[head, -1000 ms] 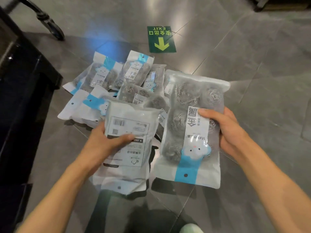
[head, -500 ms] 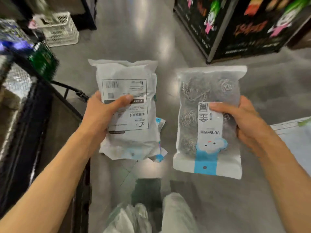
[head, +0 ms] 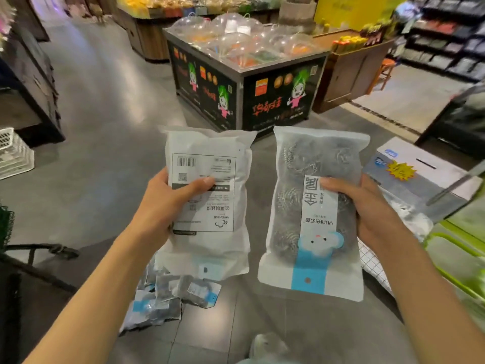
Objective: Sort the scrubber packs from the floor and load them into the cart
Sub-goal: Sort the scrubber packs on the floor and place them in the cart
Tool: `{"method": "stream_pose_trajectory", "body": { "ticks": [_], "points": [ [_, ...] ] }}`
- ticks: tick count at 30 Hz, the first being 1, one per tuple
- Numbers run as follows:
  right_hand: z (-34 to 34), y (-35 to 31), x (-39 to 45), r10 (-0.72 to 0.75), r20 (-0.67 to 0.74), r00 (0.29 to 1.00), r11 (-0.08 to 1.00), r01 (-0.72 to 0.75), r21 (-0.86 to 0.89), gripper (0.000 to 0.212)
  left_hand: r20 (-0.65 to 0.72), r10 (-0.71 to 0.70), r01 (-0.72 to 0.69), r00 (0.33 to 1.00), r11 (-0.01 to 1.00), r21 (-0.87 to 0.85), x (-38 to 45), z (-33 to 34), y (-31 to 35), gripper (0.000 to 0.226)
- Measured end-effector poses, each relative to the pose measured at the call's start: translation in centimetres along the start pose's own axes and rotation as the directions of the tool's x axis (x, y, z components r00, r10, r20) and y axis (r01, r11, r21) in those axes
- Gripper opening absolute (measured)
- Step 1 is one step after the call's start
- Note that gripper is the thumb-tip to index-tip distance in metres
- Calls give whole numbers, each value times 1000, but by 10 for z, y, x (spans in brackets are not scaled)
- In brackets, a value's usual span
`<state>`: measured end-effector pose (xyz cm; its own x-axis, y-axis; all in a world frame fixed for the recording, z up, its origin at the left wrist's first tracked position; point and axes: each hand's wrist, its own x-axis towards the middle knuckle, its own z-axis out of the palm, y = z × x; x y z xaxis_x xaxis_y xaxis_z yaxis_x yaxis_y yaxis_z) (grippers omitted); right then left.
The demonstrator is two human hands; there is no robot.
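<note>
Below my forearms, loose scrubber packs (head: pixel 168 298) lie heaped on the grey floor (head: pixel 86 166); above them my left hand (head: pixel 162 206) grips a white pack (head: pixel 210 206) by its left edge, thumb across the printed back; beside it, apart, my right hand (head: pixel 372 206) grips a second pack (head: pixel 312 219) by its right edge, label facing me; beyond both stands a black display counter (head: pixel 244 88).

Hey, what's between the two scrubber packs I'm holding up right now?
Nothing held: in the head view a narrow gap separates the left pack from the right pack, showing only grey floor behind them.
</note>
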<state>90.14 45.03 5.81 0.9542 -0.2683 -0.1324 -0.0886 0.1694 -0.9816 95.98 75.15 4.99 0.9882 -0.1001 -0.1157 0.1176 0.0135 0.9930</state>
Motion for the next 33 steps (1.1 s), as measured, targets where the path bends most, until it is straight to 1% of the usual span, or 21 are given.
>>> {"method": "stream_pose_trajectory", "body": {
  "ticks": [2,5,8,11,14,17,19,21,23,25,26,28,31,33],
  "points": [
    [-25,-7,1,8,-66,998,1000,-7,5,14,69,-6,6,998,1000,2,15,30,5,51],
    [-62,-18,13,-6,-159,987,1000,6,5,18,144,1,1,990,1000,-10,38,76,11,54],
    [-100,-30,28,-25,-239,971,997,41,64,32,174,19,-13,985,999,-35,61,122,19,60],
    [-143,-37,32,-31,-311,950,993,66,102,54,202,31,-23,979,999,-42,79,172,27,56],
    [-190,-45,24,-39,-412,910,987,100,126,58,267,45,-38,963,999,-31,97,230,35,54],
    [-240,-51,2,-53,-547,836,978,155,143,54,394,51,-41,918,999,-33,107,302,43,43],
    [-272,-55,-19,-60,-646,761,971,195,139,52,503,40,-30,863,999,-28,109,354,45,41],
    [-302,-55,-41,-61,-739,671,967,225,124,49,607,16,-1,794,1000,-25,107,406,41,41],
    [-329,-52,-68,-54,-826,561,964,245,103,46,687,-14,43,727,999,-24,98,459,33,42],
    [-351,-50,-97,-49,-897,439,962,263,76,47,766,-41,71,642,997,-6,88,511,27,53],
    [-362,-48,-110,-47,-928,370,960,274,61,48,806,-55,74,589,997,15,82,536,25,57],
    [-377,-48,-135,-33,-972,233,954,297,38,48,877,-74,67,474,997,49,72,583,21,55],
    [-392,-46,-162,-6,-999,32,946,325,5,51,947,-76,33,313,997,69,55,650,14,45],
    [-395,-43,-180,38,-995,-95,938,346,2,46,979,-89,12,186,996,88,39,692,9,33]
  ]
}}
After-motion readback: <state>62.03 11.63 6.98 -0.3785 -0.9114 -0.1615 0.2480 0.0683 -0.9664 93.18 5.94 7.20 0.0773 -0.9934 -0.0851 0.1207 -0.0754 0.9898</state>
